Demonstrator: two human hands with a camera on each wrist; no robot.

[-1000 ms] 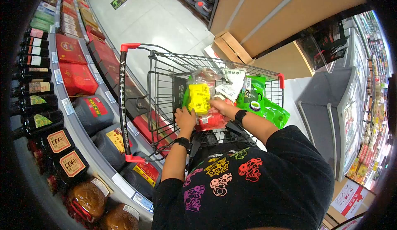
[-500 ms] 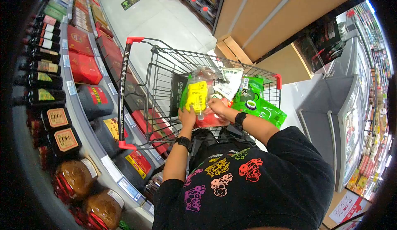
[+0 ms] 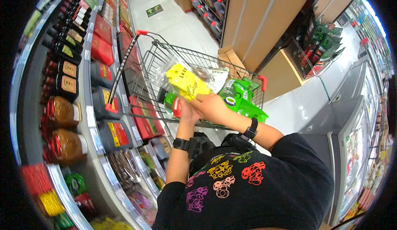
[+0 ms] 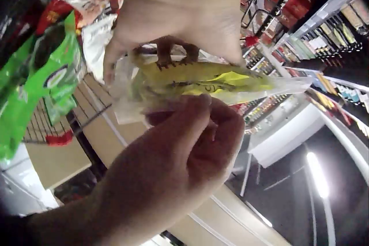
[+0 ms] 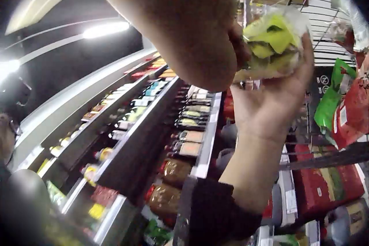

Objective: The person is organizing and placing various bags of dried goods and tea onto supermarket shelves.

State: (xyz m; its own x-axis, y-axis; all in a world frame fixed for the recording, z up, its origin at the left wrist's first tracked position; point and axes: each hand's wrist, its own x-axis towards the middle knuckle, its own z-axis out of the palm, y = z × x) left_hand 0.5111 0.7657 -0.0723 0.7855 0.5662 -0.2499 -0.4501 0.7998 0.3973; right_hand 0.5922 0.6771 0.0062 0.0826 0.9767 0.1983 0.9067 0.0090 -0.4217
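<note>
A clear plastic bag with a bright yellow printed label (image 3: 182,79) is held up over the shopping cart (image 3: 194,50) in the head view. My left hand (image 3: 190,113) grips the bag from below; in the left wrist view its fingers reach behind the yellow bag (image 4: 202,81). My right hand (image 3: 213,107) pinches the bag's near edge, thumb and fingertips together on the plastic. In the cart beside it lie a green bag (image 3: 237,93), a white packet (image 3: 216,79) and a red-and-green package (image 3: 175,106), partly hidden by the hands.
Shelves of dark bottles (image 3: 68,66), brown jars (image 3: 66,145) and red boxes (image 3: 101,50) run along the left. A freezer cabinet (image 3: 351,135) stands at the right. Beyond the cart are a cardboard box (image 3: 231,60) and a brown panelled wall (image 3: 264,19).
The yellow-labelled bag has come up from among the groceries and tilted, held in both hands. The right hand has moved left beside the left hand. The view has turned, showing more to the right.
</note>
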